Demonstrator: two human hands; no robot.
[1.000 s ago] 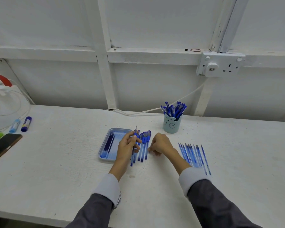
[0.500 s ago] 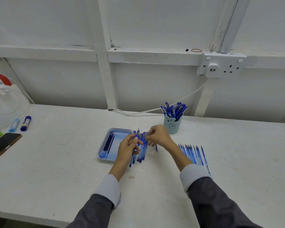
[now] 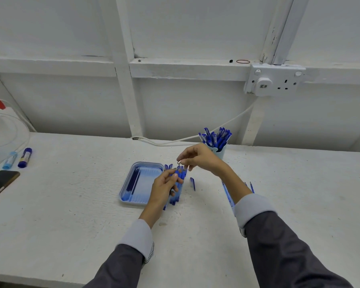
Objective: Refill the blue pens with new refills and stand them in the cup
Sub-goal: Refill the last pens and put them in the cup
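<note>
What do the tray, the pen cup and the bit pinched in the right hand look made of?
Tray: likely plastic, pale blue, glossy, with a moulded rounded rim. Pen cup: pale teal, matt; plastic or ceramic, cannot tell. Silvery tip pinched by the right hand: bright glint suggests metal, possibly plated plastic.

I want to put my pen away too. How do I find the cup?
Find the white wall socket, then follow its cable down to the table. The cup stands near the wall there, just behind the right hand. It is the only upright pot, pale blue and stuffed with blue pens, while the tray nearby lies flat.
</note>
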